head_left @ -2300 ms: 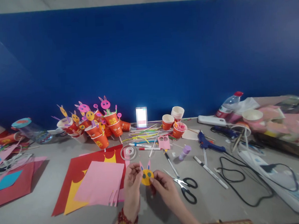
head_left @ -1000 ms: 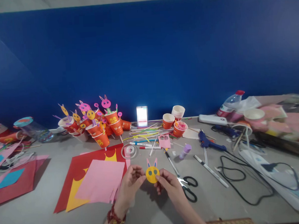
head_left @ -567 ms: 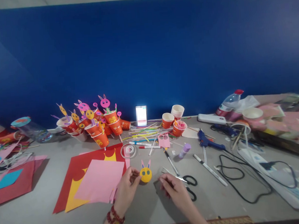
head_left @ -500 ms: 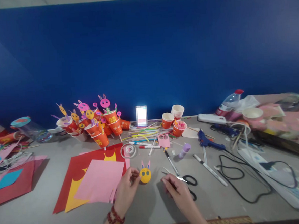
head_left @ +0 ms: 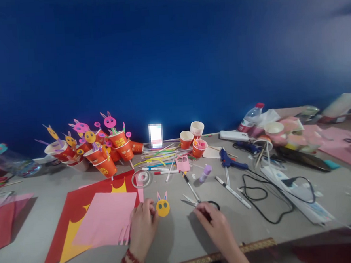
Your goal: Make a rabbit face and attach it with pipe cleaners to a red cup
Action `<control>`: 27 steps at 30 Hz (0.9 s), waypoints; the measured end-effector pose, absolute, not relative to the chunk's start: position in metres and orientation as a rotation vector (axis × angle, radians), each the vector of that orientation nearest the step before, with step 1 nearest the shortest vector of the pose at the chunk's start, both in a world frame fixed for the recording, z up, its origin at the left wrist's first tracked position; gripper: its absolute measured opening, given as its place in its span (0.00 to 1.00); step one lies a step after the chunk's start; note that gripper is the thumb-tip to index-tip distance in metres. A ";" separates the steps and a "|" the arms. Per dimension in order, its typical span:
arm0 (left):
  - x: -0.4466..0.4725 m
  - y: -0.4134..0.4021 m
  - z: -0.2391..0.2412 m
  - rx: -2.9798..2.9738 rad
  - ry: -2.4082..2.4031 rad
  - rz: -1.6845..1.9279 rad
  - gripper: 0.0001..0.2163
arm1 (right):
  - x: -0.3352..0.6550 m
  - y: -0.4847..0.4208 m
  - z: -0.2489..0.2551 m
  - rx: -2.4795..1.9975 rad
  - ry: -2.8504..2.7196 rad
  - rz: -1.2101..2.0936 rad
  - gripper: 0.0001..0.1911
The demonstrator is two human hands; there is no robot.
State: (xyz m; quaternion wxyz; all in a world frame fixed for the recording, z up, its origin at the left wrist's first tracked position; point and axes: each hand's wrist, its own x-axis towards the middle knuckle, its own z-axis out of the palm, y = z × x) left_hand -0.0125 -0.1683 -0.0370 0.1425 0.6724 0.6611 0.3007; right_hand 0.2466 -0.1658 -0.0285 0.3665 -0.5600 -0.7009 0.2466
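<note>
A round yellow paper bunny face point(head_left: 162, 207) with pink-and-blue ears and dark eyes lies on the grey table. Just to its left is my left hand point(head_left: 144, 222), fingers loosely curved and a little apart, thumb close to the face's edge. Further right, my right hand point(head_left: 213, 222) hovers with thumb and fingertips drawn together; whatever may be in them is hidden. Black-handled scissors point(head_left: 189, 200) lie behind the right hand, which covers part of their handles. A pink paper sheet point(head_left: 105, 219) rests on yellow and red sheets beside my left wrist.
Red paper cups point(head_left: 104, 167) with bunny sticks stand back left. Clear tape point(head_left: 141, 178), markers point(head_left: 233, 192) and a purple glue stick point(head_left: 206, 173) lie beyond the hands. A blue glue gun point(head_left: 232, 162), its black cord and a white power strip point(head_left: 298, 199) are on the right.
The view has turned to the right. My left hand has drawn slightly back from the bunny face's edge. My right hand has shifted over more of the scissors' handles.
</note>
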 end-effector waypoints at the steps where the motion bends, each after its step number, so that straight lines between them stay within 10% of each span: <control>1: -0.013 -0.170 -0.037 1.967 1.905 0.875 0.07 | 0.257 -0.162 -0.025 -1.463 -1.762 0.598 0.17; 7: -0.014 -0.177 -0.029 2.088 1.755 0.898 0.02 | 0.342 -0.143 -0.023 -1.783 -1.679 -0.003 0.24; 14: -0.025 -0.184 -0.020 2.107 1.744 0.962 0.19 | 0.373 -0.137 -0.041 -1.931 -1.852 -0.307 0.26; 21: -0.033 -0.188 -0.002 2.056 1.586 1.061 0.06 | 0.370 -0.170 -0.004 -1.743 -1.692 0.212 0.21; 27: -0.004 -0.178 0.027 2.555 1.160 0.786 0.23 | 0.283 -0.180 0.027 -1.274 -1.901 0.819 0.09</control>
